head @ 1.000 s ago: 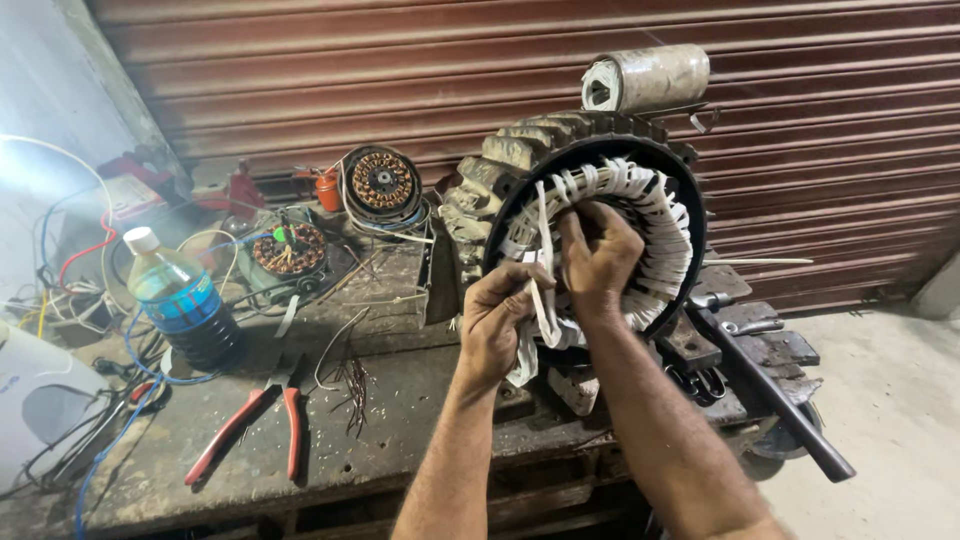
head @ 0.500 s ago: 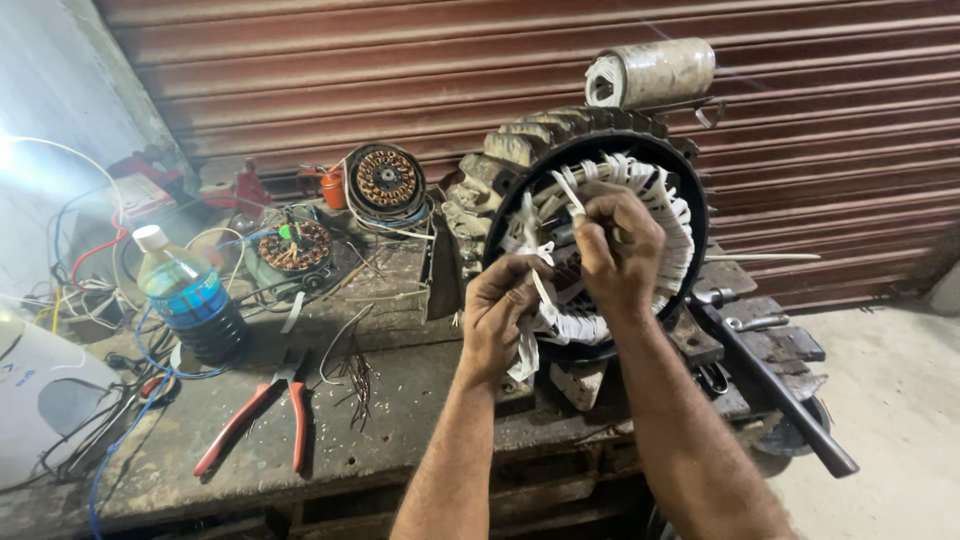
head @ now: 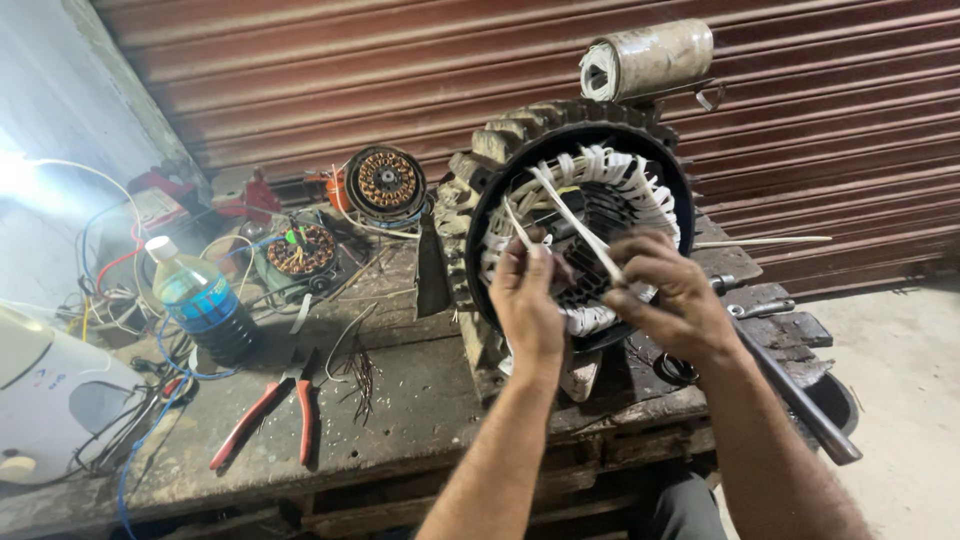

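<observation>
Head view, looking down on a grimy wooden workbench (head: 420,410) before a rust-red roller shutter (head: 400,60): 2 bare hands work at 1 large black ribbed motor stator (head: 470,200) standing on edge at the bench's far right, its open face turned toward the camera. Inside its ring sit white-taped copper windings (head: 640,185). The left hand (head: 527,300) is closed, pinching 1 thin white strip (head: 516,228) that rises from its fingertips. The right hand (head: 672,290) is closed around 1 longer white strip (head: 570,215), which slants up and left across the stator's opening. Both hands are in front of the lower windings. On top of the stator lies 1 pale cylindrical capacitor (head: 650,55). To the left on the bench are 2 smaller round wound copper coils (head: 385,180), (head: 300,250), 1 clear plastic bottle with a white cap (head: 200,305) holding blue liquid to about two-thirds, and 1 pair of red-handled pliers (head: 270,410) nearer the camera. Tangled coloured wires (head: 110,270) crowd the far left.
</observation>
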